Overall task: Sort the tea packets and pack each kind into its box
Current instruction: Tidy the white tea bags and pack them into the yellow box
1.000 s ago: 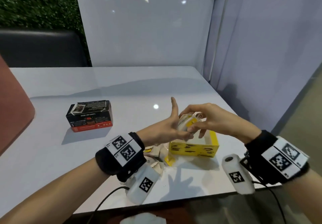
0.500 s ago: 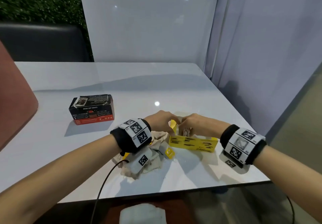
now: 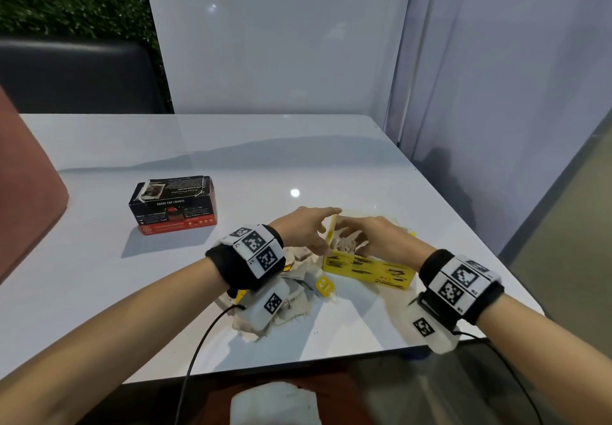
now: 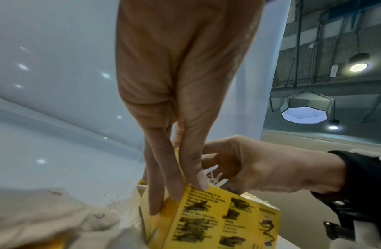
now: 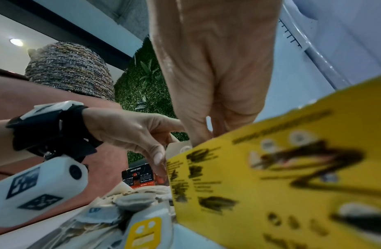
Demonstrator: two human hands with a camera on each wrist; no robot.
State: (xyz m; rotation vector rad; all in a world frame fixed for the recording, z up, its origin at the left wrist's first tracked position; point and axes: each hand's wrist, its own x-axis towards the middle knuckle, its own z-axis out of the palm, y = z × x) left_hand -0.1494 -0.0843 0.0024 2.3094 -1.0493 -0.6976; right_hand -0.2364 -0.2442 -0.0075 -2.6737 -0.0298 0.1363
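- Near edge of the tabletop (image 3: 99, 292): a heap of loose packets (image 3: 291, 305) lies just left of the yellow box (image 3: 367, 267), partly under the left wrist; these are not yet packed.
- Yellow box, towards the near right corner, stands open; packets with strings (image 3: 347, 244) sit inside it.
- Left hand (image 3: 303, 229) pinches the box's left end wall, thumb (image 4: 193, 168) inside the rim, fingers (image 4: 162, 185) straight down the outside; it steadies the box.
- Right hand (image 3: 371, 236) reaches into the opening with fingers curled; whether it grips a packet I cannot tell, since the box wall hides the fingertips.
- Black box (image 3: 174, 204) sits well apart, left of centre, lid apparently shut; the other kind likely belongs there.
- Risks, as I judge them: strings may snag the fingers on the way out and drag packets from the box; hard pushing may crush the thin bags or buckle the card wall; a slack left pinch would let the box slide or tip towards the right edge; the left wrist may sweep loose packets off the near edge.
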